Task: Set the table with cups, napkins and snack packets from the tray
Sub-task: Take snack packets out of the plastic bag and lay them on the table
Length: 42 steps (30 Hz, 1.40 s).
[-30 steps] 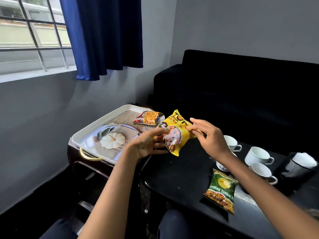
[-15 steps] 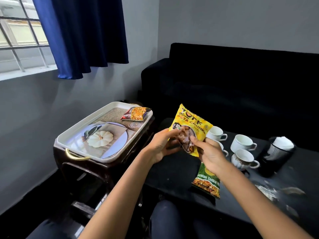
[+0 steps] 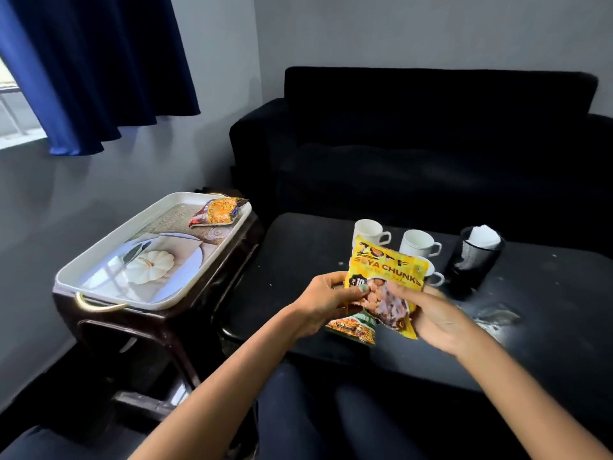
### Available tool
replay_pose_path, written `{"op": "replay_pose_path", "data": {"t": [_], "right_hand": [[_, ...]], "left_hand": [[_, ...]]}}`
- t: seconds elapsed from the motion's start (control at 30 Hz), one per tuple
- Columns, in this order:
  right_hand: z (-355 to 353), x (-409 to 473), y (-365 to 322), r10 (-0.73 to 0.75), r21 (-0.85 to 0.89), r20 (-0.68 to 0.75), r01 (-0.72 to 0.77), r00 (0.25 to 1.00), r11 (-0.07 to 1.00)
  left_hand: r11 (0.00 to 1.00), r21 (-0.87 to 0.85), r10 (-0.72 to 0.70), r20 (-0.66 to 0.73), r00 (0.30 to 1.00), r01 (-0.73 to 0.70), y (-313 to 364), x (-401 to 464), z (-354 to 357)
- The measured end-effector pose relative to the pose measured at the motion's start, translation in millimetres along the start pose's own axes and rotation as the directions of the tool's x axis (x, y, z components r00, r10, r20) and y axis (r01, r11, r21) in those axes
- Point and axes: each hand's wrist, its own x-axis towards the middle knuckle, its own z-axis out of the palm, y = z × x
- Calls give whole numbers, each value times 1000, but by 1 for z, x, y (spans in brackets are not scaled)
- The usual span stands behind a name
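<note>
From my head camera, I hold the yellow packet (image 3: 386,278) with both hands above the near edge of the black table (image 3: 547,327). My left hand (image 3: 326,298) pinches its lower left corner with curled fingers and thumb; my right hand (image 3: 434,315) grasps its lower right side, thumb across the front.

Under the yellow packet, on the table, lies a green packet (image 3: 353,328), mostly hidden by my hands. Behind the yellow packet stand white cups: one (image 3: 368,231) at the back left, one (image 3: 418,243) beside it, and a third (image 3: 433,275) partly covered by the packet. Right of the cups is a dark holder (image 3: 472,262) with white napkins (image 3: 482,235) in it.

Left of the table, the white tray (image 3: 96,260) sits on a dark side stand (image 3: 159,330). A third packet (image 3: 217,212) lies at the tray's far corner.
</note>
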Motion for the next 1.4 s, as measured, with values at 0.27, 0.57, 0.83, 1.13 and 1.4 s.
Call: {"op": "replay_pose_path", "data": {"t": [0.27, 0.57, 0.83, 1.13, 1.4], "right_hand": [[-40, -22, 6, -51, -99, -270, 25, 961, 995], [-62, -17, 31, -15, -125, -402, -38, 916, 991], [-88, -2, 33, -127, -600, -479, -218, 868, 770], [-89, 1, 72, -426, -976, 4, -89, 905, -198], [-96, 14, 81, -347, -950, 14, -95, 938, -296]], "left_hand": [[996, 58, -68, 32, 997, 66, -35, 3, 48], [940, 326, -89, -52, 995, 101, -51, 6, 58], [710, 704, 194, -161, 968, -25, -53, 4, 53], [-83, 997, 326, 34, 945, -7, -77, 31, 22], [-67, 996, 325, -40, 945, 66, -91, 45, 22]]}}
